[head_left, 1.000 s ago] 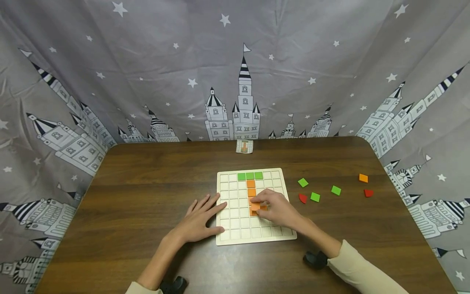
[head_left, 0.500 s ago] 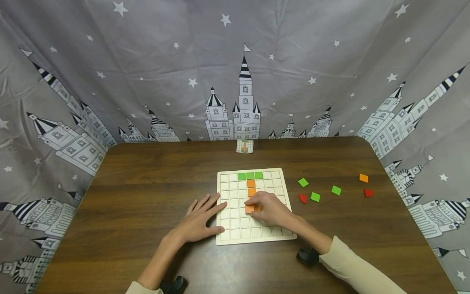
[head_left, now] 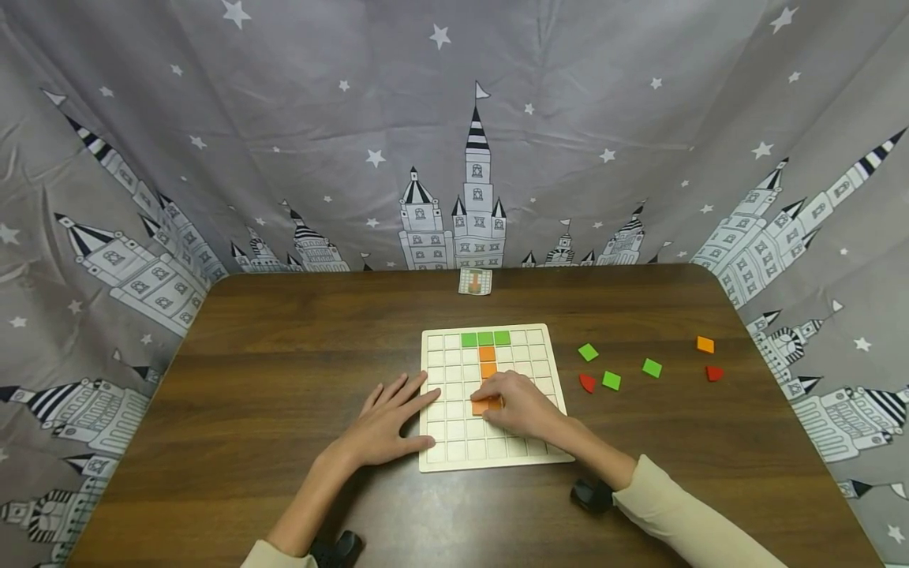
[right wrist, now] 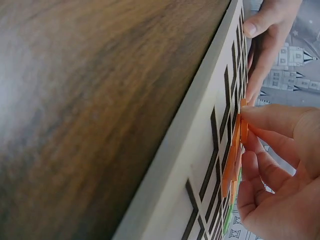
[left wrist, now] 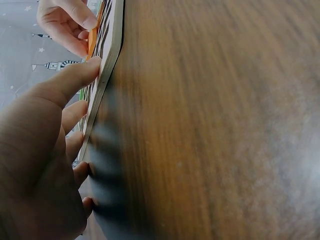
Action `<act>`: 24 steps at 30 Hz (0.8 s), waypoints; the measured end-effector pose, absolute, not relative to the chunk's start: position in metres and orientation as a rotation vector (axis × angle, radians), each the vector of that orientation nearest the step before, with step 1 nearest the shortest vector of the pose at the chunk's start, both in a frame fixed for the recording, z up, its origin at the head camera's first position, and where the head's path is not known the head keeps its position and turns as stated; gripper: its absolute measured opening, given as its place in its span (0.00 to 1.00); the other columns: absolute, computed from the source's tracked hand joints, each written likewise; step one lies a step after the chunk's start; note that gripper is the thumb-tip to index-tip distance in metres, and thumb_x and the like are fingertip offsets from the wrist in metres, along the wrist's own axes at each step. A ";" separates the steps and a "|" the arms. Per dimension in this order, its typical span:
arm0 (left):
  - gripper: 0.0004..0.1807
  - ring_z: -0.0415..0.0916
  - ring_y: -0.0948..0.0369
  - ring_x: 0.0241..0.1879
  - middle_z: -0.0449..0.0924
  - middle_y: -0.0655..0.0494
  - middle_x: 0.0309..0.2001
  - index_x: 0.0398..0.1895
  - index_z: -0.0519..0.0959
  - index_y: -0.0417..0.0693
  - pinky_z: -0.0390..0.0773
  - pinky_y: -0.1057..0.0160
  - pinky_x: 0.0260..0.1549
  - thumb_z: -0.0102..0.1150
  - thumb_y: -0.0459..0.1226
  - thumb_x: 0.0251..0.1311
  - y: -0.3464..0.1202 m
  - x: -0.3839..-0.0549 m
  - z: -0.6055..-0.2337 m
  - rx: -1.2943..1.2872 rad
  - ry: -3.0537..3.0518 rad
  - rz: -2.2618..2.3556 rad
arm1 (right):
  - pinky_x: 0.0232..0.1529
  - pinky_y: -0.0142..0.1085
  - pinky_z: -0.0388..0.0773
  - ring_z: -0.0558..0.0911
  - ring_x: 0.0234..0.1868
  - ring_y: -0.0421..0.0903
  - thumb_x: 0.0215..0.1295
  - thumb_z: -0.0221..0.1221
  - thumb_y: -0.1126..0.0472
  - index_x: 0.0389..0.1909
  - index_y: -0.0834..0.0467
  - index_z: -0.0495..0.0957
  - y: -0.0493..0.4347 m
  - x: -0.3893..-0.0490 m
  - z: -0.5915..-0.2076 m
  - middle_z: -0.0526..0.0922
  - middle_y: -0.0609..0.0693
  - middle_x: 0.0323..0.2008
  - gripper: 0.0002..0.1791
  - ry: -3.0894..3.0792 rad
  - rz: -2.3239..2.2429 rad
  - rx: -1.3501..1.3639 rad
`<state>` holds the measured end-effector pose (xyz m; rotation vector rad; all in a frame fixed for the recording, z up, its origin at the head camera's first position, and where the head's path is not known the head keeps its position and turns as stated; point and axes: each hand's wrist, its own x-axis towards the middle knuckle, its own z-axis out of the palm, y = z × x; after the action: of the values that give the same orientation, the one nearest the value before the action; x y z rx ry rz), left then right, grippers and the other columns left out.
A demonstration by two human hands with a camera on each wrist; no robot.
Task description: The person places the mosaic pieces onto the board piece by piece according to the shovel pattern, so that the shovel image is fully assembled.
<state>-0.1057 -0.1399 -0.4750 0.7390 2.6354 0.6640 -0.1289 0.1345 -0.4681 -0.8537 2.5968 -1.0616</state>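
Observation:
A pale board (head_left: 454,454) with a square grid lies on the brown table. My right hand (head_left: 524,406) pinches an orange square tile (right wrist: 244,127) between thumb and finger, low over the board's middle. In the right wrist view the held tile stands slightly proud of other orange tiles (right wrist: 231,162) on the grid. Those form a column up to a row of green tiles (head_left: 486,339); my right hand hides part of it. My left hand (head_left: 379,432), fingers spread, rests at the board's left edge, its thumb (left wrist: 82,75) touching the rim.
Right of the board lie loose green tiles (head_left: 611,381), an orange tile (head_left: 705,345), and red pieces (head_left: 586,383). A small patterned card (head_left: 475,282) lies at the table's back edge. Behind hangs a grey castle-print curtain (head_left: 319,142).
My right hand has moved a little left over the board with the orange tile, which now sits left of the orange column. The left hand stays in place.

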 end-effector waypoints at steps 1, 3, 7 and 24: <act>0.40 0.42 0.43 0.76 0.49 0.50 0.79 0.76 0.64 0.55 0.40 0.32 0.67 0.62 0.56 0.63 -0.140 -0.106 -0.475 0.740 2.634 0.665 | 0.51 0.45 0.75 0.82 0.47 0.48 0.55 0.66 0.72 0.45 0.61 0.88 0.134 -0.129 -0.468 0.87 0.50 0.43 0.15 2.597 -1.059 -0.850; 0.40 0.41 0.43 0.77 0.49 0.50 0.79 0.76 0.64 0.56 0.39 0.33 0.68 0.62 0.56 0.63 -0.140 -0.106 -0.475 0.738 2.629 0.665 | 0.51 0.45 0.76 0.82 0.47 0.48 0.54 0.66 0.71 0.45 0.61 0.88 0.134 -0.129 -0.467 0.87 0.50 0.43 0.15 2.601 -1.056 -0.850; 0.40 0.41 0.44 0.77 0.48 0.51 0.79 0.76 0.64 0.56 0.39 0.33 0.68 0.62 0.56 0.63 -0.139 -0.106 -0.474 0.736 2.623 0.667 | 0.49 0.45 0.76 0.82 0.46 0.47 0.53 0.65 0.72 0.44 0.60 0.88 0.131 -0.129 -0.467 0.88 0.49 0.42 0.16 2.610 -1.050 -0.862; 0.40 0.41 0.44 0.77 0.48 0.51 0.79 0.76 0.64 0.57 0.39 0.33 0.68 0.63 0.56 0.62 -0.139 -0.106 -0.474 0.734 2.619 0.668 | 0.42 0.43 0.67 0.79 0.46 0.46 0.55 0.68 0.66 0.44 0.53 0.89 0.127 -0.128 -0.469 0.86 0.45 0.42 0.14 2.646 -0.978 -0.817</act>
<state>-0.1064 -0.1391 -0.4743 0.7342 2.6189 0.6676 -0.1281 0.1272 -0.4687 -0.8175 2.6460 -0.9778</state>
